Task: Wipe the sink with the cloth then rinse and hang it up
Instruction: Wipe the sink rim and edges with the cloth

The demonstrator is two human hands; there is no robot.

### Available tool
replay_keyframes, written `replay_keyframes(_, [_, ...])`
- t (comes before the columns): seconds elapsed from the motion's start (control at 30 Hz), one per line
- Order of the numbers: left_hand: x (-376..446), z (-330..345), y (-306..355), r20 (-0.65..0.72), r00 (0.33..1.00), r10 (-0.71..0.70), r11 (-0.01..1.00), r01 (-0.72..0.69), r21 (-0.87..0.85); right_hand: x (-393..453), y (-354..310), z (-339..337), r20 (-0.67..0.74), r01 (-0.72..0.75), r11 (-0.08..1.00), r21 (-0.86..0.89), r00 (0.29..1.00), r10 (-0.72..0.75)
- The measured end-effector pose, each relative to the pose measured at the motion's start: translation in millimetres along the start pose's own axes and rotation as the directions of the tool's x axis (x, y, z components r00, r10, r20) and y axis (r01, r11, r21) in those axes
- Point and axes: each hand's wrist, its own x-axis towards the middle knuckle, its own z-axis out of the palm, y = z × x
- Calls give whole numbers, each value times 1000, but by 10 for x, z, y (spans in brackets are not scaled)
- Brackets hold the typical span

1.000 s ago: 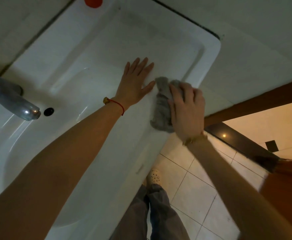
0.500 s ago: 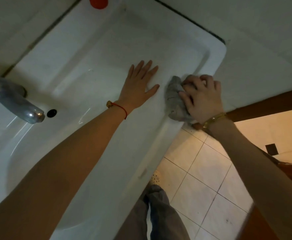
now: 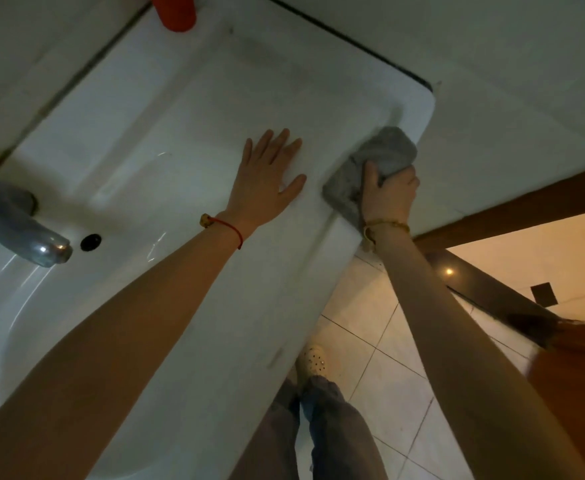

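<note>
Right hand [image 3: 390, 194] grips the grey cloth [image 3: 370, 168] on the sink [image 3: 180, 109] corner (front rim); left hand [image 3: 267, 178] lies flat, fingers spread.

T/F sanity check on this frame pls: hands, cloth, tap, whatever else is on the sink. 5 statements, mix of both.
1. The right hand grips the grey cloth at the sink's front right edge. True.
2. The left hand is holding the tap. False: it lies flat, fingers spread, on the sink's flat right side, well apart from the tap.
3. Water is running from the tap. False: no stream shows below the spout.
4. An orange-red object stands at the back of the sink, cut off by the frame's top edge. True.
5. The cloth is hanging up. False: it is pressed against the sink rim in the right hand's grip.
</note>
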Motion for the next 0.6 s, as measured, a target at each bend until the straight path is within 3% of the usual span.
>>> replay_keyframes(0.27, [336,51,172,-38,998,-44,999,45,26,-349,352,19,121,85,993,76,988,-94])
replay_keyframes(0.5, [422,135,236,-71,992,-100,993,104,51,943,-73,-165,120,65,998,0,991,-64])
replay_keyframes(0.6, [435,136,234,-84,991,-108,991,114,73,865,-53,-170,124,69,997,44,990,-74])
